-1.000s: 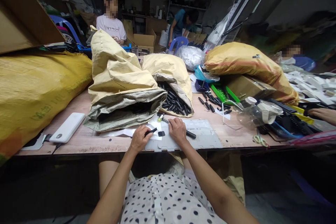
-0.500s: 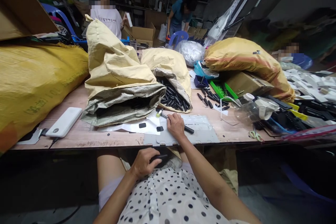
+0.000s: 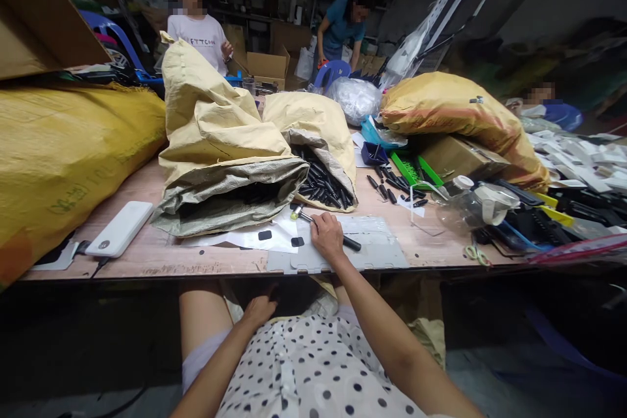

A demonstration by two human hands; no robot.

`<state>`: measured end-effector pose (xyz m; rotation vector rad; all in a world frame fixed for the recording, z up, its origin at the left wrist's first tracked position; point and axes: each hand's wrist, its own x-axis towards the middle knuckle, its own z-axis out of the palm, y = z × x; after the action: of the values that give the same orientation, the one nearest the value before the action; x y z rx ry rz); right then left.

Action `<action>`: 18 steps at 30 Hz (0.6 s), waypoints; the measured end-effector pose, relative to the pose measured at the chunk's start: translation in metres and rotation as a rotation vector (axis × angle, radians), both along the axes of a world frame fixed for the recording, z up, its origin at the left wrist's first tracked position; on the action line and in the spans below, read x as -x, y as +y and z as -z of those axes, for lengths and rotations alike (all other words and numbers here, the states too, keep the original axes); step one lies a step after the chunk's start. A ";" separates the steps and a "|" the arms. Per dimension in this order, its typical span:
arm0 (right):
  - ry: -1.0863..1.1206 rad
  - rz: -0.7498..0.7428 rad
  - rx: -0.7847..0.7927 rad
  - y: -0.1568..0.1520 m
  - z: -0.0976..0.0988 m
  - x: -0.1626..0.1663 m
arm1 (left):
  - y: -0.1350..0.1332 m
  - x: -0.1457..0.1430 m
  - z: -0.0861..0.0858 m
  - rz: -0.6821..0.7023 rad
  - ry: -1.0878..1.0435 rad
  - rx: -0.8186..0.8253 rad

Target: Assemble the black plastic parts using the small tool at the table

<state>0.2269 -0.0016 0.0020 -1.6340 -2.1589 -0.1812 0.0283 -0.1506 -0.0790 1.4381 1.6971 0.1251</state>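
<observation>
My right hand (image 3: 327, 234) lies on the grey board at the table's front edge, its fingers closed around a small hammer (image 3: 351, 243). The hammer's yellowish head points left and its black handle end sticks out to the right. Below the table edge, over my lap, is my left hand (image 3: 260, 308); its fingers run into shadow, so what they hold, if anything, is hidden. Beyond my right hand, an open sack (image 3: 308, 104) shows many black handle-like pieces (image 3: 321, 183). A larger open sack (image 3: 210, 111) lies to its left, with dark pieces inside.
A white power bank (image 3: 120, 228) with a cable lies at left, beside a full yellow sack (image 3: 73, 150). To the right are a green tray (image 3: 416, 170), a clear plastic jug (image 3: 470, 206) and scissors (image 3: 476, 253). Two people (image 3: 200, 39) (image 3: 337, 29) are behind the table.
My left hand has moved down and away under the table edge; the black piece it held is no longer visible. My right hand stays on the hammer.
</observation>
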 end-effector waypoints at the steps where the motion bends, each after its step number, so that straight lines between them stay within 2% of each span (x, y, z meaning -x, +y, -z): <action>1: 0.000 -0.001 -0.005 0.000 0.000 0.000 | 0.000 -0.001 -0.009 0.022 -0.014 0.010; 4: -0.003 -0.003 -0.010 0.000 0.002 0.000 | 0.004 0.001 -0.047 0.173 -0.157 -0.005; 6: -0.007 -0.002 -0.007 -0.001 0.002 0.000 | 0.012 0.011 -0.077 0.273 -0.322 0.064; 8: -0.011 -0.002 -0.001 -0.001 0.002 0.000 | 0.028 0.027 -0.107 0.278 -0.503 0.134; 9: -0.013 -0.001 0.001 -0.001 0.002 0.001 | 0.039 0.038 -0.119 0.219 -0.547 0.061; 10: -0.014 0.000 0.002 -0.001 0.002 0.001 | 0.051 0.049 -0.130 0.113 -0.542 -0.083; 11: -0.013 0.000 0.002 -0.001 0.001 0.001 | 0.064 0.060 -0.139 -0.025 -0.479 -0.246; 13: -0.008 -0.005 -0.002 -0.001 0.001 0.001 | 0.091 0.082 -0.150 -0.311 -0.197 -0.484; 15: -0.001 -0.011 -0.011 -0.001 0.002 0.001 | 0.113 0.100 -0.154 -0.550 0.113 -0.604; 18: 0.004 -0.012 -0.023 -0.001 0.002 0.001 | 0.137 0.120 -0.152 -0.720 0.401 -0.705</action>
<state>0.2255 -0.0025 -0.0002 -1.6071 -2.1554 -0.1980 -0.0918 -0.0138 0.0728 1.2893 2.6152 0.9613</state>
